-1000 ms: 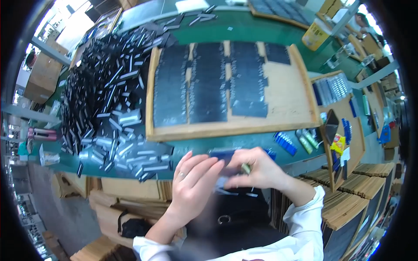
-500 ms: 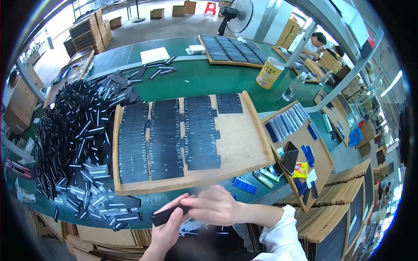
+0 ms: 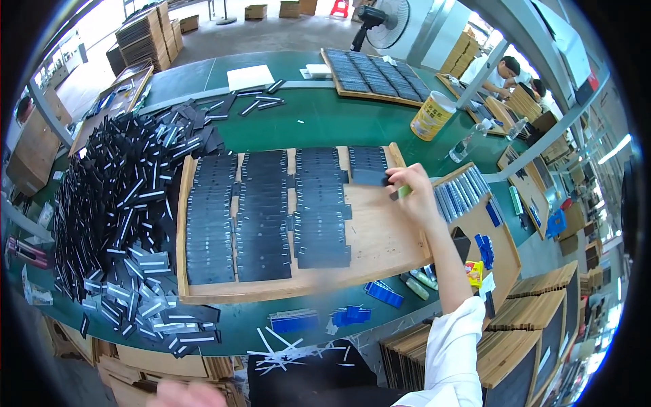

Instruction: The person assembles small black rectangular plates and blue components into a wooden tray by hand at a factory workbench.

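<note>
My right hand (image 3: 415,195) is over the right side of a shallow wooden tray (image 3: 234,292), its fingers closed on the end of a flat black piece (image 3: 368,178). That piece lies at the near end of the short fourth column. A small greenish thing (image 3: 402,192) also shows at those fingers; I cannot make out its kind. Overlapping black pieces with small pale marks fill three longer columns (image 3: 264,217) to the left. At the lower edge my left hand (image 3: 186,393) is a blur, its fingers not readable, away from the tray.
A big heap of black and silvery strips (image 3: 129,203) lies left of the tray. White strips (image 3: 281,353) and blue pieces (image 3: 351,315) are in front. To the right are a second tray (image 3: 505,264), a bottle (image 3: 468,141) and a yellow tub (image 3: 432,117). People work beyond.
Both hands were together in front of the tray, with a black piece in the left. My right hand has moved up and right to the fourth column; my left has dropped to the lower edge.
</note>
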The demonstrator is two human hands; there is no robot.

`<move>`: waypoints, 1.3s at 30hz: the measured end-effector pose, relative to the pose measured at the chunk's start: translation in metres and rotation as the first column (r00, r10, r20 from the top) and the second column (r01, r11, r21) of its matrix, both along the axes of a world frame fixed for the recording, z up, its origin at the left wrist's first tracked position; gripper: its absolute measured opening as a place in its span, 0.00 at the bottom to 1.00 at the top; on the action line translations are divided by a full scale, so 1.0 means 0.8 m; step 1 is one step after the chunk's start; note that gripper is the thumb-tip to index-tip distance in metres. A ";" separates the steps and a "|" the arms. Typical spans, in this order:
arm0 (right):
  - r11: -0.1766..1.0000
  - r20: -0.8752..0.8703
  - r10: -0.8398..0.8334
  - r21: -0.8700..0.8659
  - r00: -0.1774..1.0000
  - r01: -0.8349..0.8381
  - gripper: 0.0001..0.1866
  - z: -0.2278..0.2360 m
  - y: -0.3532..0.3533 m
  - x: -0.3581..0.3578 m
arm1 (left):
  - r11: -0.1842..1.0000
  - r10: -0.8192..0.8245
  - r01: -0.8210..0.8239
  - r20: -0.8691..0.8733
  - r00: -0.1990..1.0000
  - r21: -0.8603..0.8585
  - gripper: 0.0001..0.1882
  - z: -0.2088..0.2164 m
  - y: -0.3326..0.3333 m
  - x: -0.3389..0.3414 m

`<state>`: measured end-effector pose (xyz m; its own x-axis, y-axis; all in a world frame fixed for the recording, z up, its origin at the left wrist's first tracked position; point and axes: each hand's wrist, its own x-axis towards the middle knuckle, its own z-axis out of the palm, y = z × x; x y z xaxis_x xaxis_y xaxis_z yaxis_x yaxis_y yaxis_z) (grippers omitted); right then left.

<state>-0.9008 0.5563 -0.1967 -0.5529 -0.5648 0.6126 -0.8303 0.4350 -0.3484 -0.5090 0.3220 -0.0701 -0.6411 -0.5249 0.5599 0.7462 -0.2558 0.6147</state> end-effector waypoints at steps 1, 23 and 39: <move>1.000 0.078 0.003 -0.015 0.997 -0.002 0.12 -0.006 0.006 -0.014 | 1.000 0.015 -0.015 0.003 1.000 -0.001 0.14 0.006 0.001 0.003; 0.972 0.345 0.002 -0.222 0.939 0.079 0.08 0.025 -0.013 0.021 | 0.964 -0.017 0.052 -0.134 0.991 0.261 0.12 0.014 -0.027 0.002; 0.693 0.286 0.660 -0.589 0.695 -0.416 0.17 0.149 -0.092 0.324 | 0.962 -0.226 0.133 -0.420 0.879 -0.239 0.22 0.033 -0.044 0.106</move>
<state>-0.6418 0.4829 -0.0775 -0.5090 -0.5786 0.6373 -0.5530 -0.3476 -0.7572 -0.4239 0.2866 -0.0435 -0.3770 -0.2739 0.8848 0.9032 -0.3204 0.2856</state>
